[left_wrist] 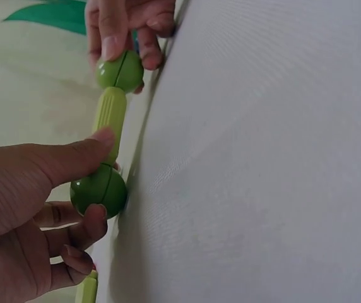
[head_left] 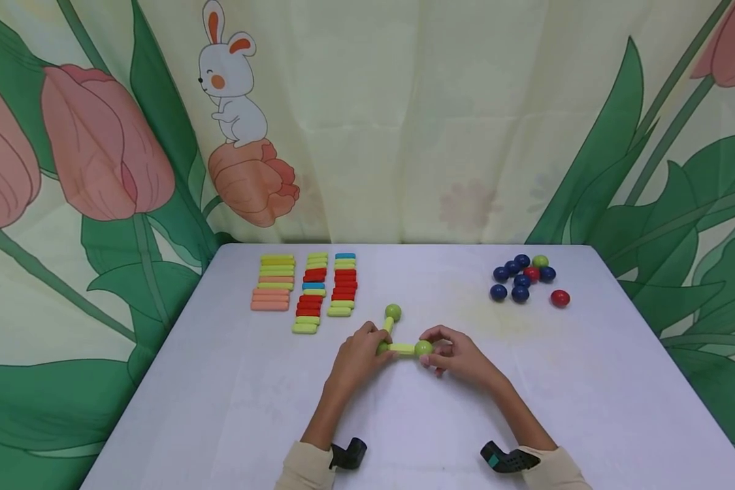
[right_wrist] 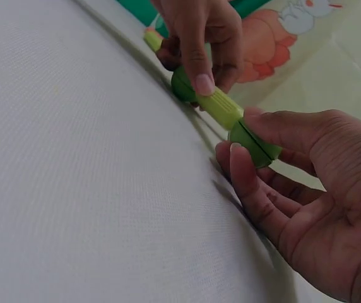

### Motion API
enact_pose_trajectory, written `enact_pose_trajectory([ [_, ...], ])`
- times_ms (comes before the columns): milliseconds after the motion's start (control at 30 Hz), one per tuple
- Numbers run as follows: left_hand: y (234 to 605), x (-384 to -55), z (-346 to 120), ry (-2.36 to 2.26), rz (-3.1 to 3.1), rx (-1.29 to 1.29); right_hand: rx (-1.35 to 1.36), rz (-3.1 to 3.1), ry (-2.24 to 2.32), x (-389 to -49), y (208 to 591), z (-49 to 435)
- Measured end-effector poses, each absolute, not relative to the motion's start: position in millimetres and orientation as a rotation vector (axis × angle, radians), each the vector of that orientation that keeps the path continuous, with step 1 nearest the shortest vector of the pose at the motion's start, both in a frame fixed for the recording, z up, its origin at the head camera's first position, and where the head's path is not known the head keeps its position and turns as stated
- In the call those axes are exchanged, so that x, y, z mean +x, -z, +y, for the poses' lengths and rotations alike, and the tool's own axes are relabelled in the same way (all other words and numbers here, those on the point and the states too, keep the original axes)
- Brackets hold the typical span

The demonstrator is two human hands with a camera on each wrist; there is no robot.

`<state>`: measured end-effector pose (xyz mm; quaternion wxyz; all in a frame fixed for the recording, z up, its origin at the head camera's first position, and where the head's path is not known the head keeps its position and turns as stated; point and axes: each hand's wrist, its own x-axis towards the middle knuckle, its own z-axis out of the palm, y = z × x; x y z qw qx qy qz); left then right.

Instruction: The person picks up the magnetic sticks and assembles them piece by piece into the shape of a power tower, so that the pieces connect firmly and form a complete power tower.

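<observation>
A: What's behind the white table [head_left: 220, 415]?

B: A softly creased curtain [head_left: 484, 122] printed with tulips and a rabbit, along the table's far edge.

A: And the hands?

B: Near the middle, both with fingers bent in. The left hand [head_left: 361, 350] grips the glossy, seamed corner ball [left_wrist: 97, 188], its thumb on the ridged stick [left_wrist: 110, 113]; the right hand [head_left: 459, 354] pinches the right-hand ball [head_left: 423, 348] between thumb and fingers.

A: How many pieces?

B: Three green balls and two pale green sticks make an L. Ten loose balls [head_left: 520, 294] sit far right: seven blue, two red, one green. Three columns of sticks [head_left: 309, 303] lie far left.

A: Any room?

B: Bare tabletop runs from the right forearm to the right edge, and from the left forearm to the left edge.
</observation>
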<state>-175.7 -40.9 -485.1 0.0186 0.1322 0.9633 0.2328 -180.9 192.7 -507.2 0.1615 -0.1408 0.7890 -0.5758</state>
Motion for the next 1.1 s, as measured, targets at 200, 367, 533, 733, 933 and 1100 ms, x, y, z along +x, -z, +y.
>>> enact_pose_trajectory([
  [200,485.2,-174.2,-44.6,-0.724,2.975,0.453,-0.344,2.256,1.710,-180.8,511.9,189.1],
  [367,486.6,-173.2,-49.4,-0.801,2.931,0.485,-0.227,2.207,1.814,-179.9,511.9,183.2],
  [533,487.6,-174.6,-54.7,-0.877,2.849,0.571,-0.058,2.216,1.872,-178.6,508.6,178.8],
  [733,483.1,-184.9,-67.7,-1.080,2.854,0.336,0.115,2.237,1.949,-181.8,505.2,176.7],
  [933,481.2,-199.9,-84.5,-1.020,3.177,-0.034,0.320,2.037,2.146,-186.5,502.9,178.5],
  [1100,484.0,-203.2,-89.7,-0.751,3.258,-0.058,0.392,1.945,2.255,-189.5,502.2,175.5],
])
